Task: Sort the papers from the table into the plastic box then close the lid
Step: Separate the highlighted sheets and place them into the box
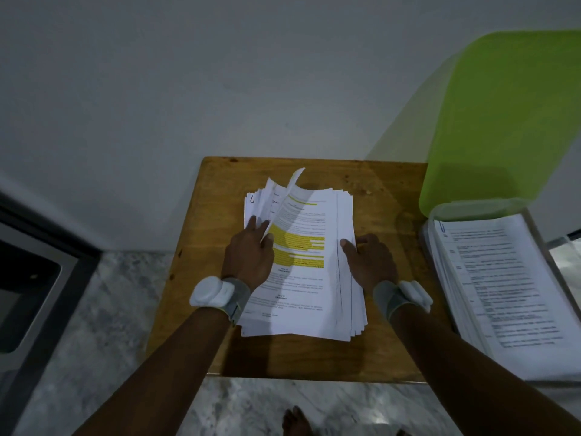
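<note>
Papers (311,278) lie in a thick, slightly fanned stack at the middle of a small wooden surface (393,350), the top page printed with text and broad yellow highlighted bands. From the head camera, the left hand (251,256) rests on the stack's left side, at about 9 o'clock from its centre, its fingers pinched together on one sheet (284,199) whose far corner curls up and away from the pile toward 12 o'clock. A paper clip (251,199) shows on the far left corner of the pages underneath. The right hand (367,262) is at 3 o'clock on the stack, thumb pressed flat on the top page near its right edge and the other fingers curled around the side of the pile, so it clamps the edge of the stack. Both wrists wear grey bands with white devices.

At 3 o'clock from the surface, just beside it, stands the plastic box (440,209), clear-walled, with more printed papers already lying inside, a clip on their far left corner. Its green lid (503,121) stands raised behind it toward 1 o'clock, leaning near the pale wall (220,73). A marbled floor (103,309) shows below and to the left, and bare toes (295,420) appear at 6 o'clock.
</note>
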A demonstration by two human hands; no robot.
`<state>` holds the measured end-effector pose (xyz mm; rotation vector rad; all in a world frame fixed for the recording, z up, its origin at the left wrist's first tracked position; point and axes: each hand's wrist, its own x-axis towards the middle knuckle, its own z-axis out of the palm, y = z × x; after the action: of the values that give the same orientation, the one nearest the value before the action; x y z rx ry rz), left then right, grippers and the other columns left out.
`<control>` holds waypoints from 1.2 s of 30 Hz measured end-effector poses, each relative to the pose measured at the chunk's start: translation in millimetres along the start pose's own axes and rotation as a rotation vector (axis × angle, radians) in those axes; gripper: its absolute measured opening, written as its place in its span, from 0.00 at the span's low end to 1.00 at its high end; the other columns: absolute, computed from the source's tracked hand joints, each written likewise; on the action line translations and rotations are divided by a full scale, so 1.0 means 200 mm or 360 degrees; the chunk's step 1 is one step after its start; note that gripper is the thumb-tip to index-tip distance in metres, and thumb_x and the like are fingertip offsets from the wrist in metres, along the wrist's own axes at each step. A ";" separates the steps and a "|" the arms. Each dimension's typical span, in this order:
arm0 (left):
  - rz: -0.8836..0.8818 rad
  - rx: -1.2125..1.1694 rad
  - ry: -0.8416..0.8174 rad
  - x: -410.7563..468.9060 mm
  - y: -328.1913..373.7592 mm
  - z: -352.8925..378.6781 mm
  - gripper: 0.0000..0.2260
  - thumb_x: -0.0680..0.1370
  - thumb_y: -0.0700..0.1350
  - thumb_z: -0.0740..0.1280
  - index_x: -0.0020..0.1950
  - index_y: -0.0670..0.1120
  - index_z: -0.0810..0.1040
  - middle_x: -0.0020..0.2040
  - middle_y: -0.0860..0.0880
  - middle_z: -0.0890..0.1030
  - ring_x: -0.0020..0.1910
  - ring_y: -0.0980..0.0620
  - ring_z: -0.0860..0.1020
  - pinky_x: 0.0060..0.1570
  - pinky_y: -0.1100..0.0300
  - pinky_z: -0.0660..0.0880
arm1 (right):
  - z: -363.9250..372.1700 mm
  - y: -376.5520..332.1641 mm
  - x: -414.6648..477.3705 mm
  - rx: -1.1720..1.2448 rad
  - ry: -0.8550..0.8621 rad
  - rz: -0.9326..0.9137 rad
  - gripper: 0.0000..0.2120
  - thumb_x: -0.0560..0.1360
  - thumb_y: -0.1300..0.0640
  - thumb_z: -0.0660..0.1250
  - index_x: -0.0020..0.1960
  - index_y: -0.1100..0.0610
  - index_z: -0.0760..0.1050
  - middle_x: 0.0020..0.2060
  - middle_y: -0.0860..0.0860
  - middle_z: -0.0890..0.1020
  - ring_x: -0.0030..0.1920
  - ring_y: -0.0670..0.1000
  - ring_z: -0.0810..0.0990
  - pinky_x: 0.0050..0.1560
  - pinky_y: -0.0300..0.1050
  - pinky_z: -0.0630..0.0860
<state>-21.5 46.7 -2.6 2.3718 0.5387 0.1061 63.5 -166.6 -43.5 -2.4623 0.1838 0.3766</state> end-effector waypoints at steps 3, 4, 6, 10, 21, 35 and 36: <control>-0.0026 -0.0148 0.0205 -0.01 0.03 -0.02 0.17 0.81 0.44 0.61 0.68 0.40 0.74 0.68 0.39 0.75 0.65 0.40 0.75 0.64 0.52 0.72 | 0.00 0.00 0.00 0.0001 -0.0016 -0.0032 0.29 0.69 0.31 0.65 0.60 0.52 0.72 0.56 0.53 0.80 0.54 0.58 0.80 0.52 0.48 0.75; -0.0016 -0.0151 0.0261 0.00 0.03 -0.03 0.15 0.81 0.44 0.61 0.66 0.40 0.77 0.63 0.39 0.80 0.60 0.39 0.78 0.59 0.53 0.75 | 0.01 0.00 -0.01 0.0007 -0.0029 -0.0041 0.30 0.68 0.32 0.68 0.61 0.52 0.72 0.56 0.53 0.80 0.54 0.58 0.80 0.52 0.49 0.76; 0.0023 -0.0092 0.0386 0.01 0.05 -0.08 0.13 0.82 0.43 0.60 0.60 0.40 0.80 0.55 0.38 0.83 0.52 0.37 0.80 0.50 0.55 0.76 | 0.01 0.01 0.00 0.0070 -0.0074 -0.0059 0.29 0.68 0.38 0.72 0.61 0.53 0.71 0.56 0.53 0.81 0.53 0.56 0.80 0.49 0.48 0.76; 0.0038 -0.0010 0.0575 0.02 0.10 -0.17 0.12 0.82 0.43 0.59 0.57 0.40 0.80 0.51 0.37 0.84 0.48 0.34 0.79 0.47 0.51 0.75 | -0.04 0.04 0.01 0.0358 -0.0092 -0.0091 0.17 0.72 0.54 0.74 0.59 0.56 0.76 0.57 0.54 0.83 0.51 0.54 0.81 0.47 0.43 0.74; -0.0002 0.0063 0.0772 -0.16 0.38 -0.27 0.11 0.81 0.43 0.58 0.58 0.44 0.77 0.50 0.41 0.84 0.46 0.36 0.80 0.48 0.50 0.75 | -0.41 0.12 0.02 0.0511 0.0150 -0.0239 0.11 0.73 0.59 0.65 0.51 0.49 0.81 0.46 0.49 0.84 0.45 0.55 0.79 0.48 0.39 0.71; 0.0145 -0.0097 0.0937 -0.44 1.34 -0.03 0.09 0.81 0.40 0.59 0.55 0.39 0.77 0.49 0.37 0.83 0.47 0.35 0.79 0.44 0.56 0.70 | -1.69 0.45 0.08 0.0857 0.0481 -0.0500 0.09 0.69 0.61 0.67 0.42 0.49 0.81 0.37 0.48 0.84 0.40 0.53 0.82 0.47 0.45 0.80; 0.0166 -0.0119 0.0945 -0.44 1.38 -0.01 0.09 0.80 0.40 0.59 0.54 0.39 0.77 0.48 0.37 0.83 0.46 0.36 0.79 0.43 0.56 0.71 | -1.75 0.49 0.09 0.0858 0.0508 -0.0514 0.09 0.69 0.61 0.67 0.42 0.48 0.81 0.36 0.47 0.83 0.40 0.52 0.82 0.46 0.43 0.78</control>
<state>-4.8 -175.1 184.1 2.2761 0.6654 0.8801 137.0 -459.0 160.9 -1.9542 0.0111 -0.1900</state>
